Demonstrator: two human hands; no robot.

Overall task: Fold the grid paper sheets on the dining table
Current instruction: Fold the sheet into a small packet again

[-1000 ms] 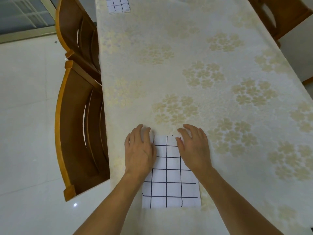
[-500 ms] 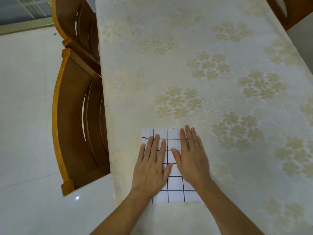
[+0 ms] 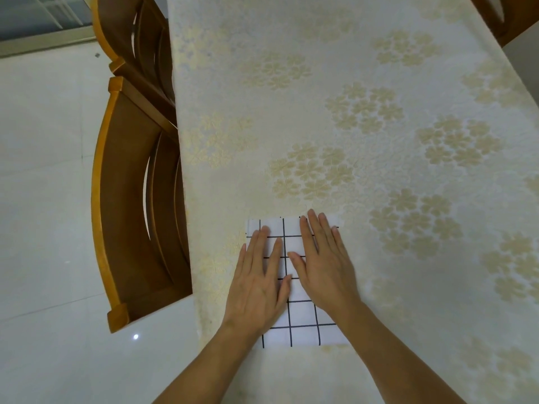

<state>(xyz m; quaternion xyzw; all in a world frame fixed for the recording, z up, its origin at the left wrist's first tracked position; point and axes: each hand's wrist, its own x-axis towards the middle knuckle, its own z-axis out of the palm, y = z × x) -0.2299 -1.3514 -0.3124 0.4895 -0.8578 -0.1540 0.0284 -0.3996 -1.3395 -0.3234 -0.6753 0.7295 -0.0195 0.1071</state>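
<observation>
A white grid paper sheet (image 3: 300,325) with black lines lies flat near the front left of the dining table (image 3: 335,112), which wears a cream floral cloth. My left hand (image 3: 259,278) lies flat on the sheet's left half, fingers straight and spread. Pressing the right half is my right hand (image 3: 323,263), fingers straight, tips close to the sheet's far edge. The two hands almost touch at the thumbs. Much of the sheet's middle is covered by them.
Two wooden chairs (image 3: 137,199) stand tucked against the table's left side, over a pale tiled floor. Part of another chair (image 3: 495,16) shows at the top right. The table's left edge runs just left of the sheet.
Both hands slid from the sheet's far corners onto its middle and now press it flat. The sheet looks shorter than one second ago. The camera tilted down, so the far sheet left the view.
</observation>
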